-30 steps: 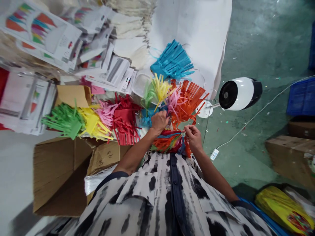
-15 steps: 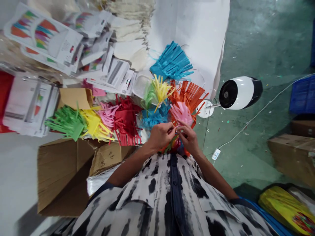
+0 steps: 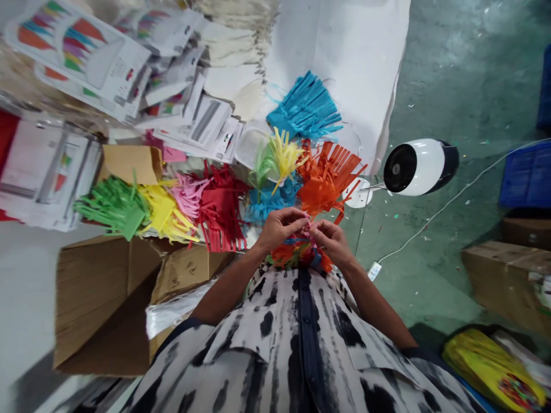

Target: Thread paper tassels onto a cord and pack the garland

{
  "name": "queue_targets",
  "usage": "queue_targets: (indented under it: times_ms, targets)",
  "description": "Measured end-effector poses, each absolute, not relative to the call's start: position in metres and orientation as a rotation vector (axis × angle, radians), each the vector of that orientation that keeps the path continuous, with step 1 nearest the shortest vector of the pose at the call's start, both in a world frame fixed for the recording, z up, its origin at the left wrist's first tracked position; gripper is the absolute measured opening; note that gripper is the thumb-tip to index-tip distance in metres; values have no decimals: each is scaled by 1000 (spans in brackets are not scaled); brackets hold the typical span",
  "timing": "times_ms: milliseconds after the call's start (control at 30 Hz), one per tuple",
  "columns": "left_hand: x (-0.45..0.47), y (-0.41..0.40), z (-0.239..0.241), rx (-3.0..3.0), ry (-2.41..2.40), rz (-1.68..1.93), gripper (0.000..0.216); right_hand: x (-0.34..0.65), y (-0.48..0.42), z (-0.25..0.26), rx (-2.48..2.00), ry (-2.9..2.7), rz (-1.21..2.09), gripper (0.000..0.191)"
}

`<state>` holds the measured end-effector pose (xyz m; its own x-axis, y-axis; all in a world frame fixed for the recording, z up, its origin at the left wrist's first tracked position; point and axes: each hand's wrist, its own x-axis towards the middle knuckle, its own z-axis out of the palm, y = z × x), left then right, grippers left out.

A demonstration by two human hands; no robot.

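My left hand (image 3: 279, 227) and my right hand (image 3: 330, 241) meet just above my lap, fingers pinched together on a small pink paper tassel (image 3: 307, 225) between them. Under the hands lies a bundle of mixed-colour fringed paper (image 3: 298, 254) on my lap. Ahead of the hands stand orange tassels (image 3: 326, 176), a yellow and green tuft (image 3: 276, 156) and blue fringe (image 3: 267, 202). A row of green (image 3: 112, 207), yellow (image 3: 163, 213), pink (image 3: 187, 194) and red tassels (image 3: 220, 207) lies to the left.
A turquoise tassel (image 3: 305, 108) lies on white cloth (image 3: 344, 51). Printed packets (image 3: 86, 57) are piled at upper left. Cardboard boxes (image 3: 107, 298) sit at lower left and at the right (image 3: 508, 281). A small white fan (image 3: 418, 166) with a cable stands on the green floor.
My left hand pulled a pink tassel out of the pile toward my lap and my right hand came in to meet it. The pink tassel, spread open half a second ago, is now gathered small between the fingers.
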<state>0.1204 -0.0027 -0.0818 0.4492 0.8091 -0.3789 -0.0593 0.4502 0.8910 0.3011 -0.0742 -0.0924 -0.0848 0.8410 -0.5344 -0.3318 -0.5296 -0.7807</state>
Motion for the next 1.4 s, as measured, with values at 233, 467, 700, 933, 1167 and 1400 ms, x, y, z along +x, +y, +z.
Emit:
queue_targets:
  times_ms: [233, 467, 700, 933, 1167, 1400]
  targets:
    - [123, -2, -84, 944, 966, 666, 25, 300, -75, -96, -1306, -565, 1763, 39]
    - [133, -9, -86, 921, 1056, 704, 23, 297, -71, -94, -1426, -731, 1645, 43]
    - [132, -7, -96, 944, 900, 657, 35, 299, -70, -98, -1383, -608, 1716, 46]
    - [129, -4, -103, 877, 839, 644, 32, 300, -67, -100, -1357, -495, 1761, 44]
    - [132, -4, -107, 699, 897, 734, 26, 300, -62, -103, -1423, -544, 1684, 42]
    - [125, 22, -112, 848, 1068, 965, 32, 302, -61, -95, -1513, -652, 1552, 39]
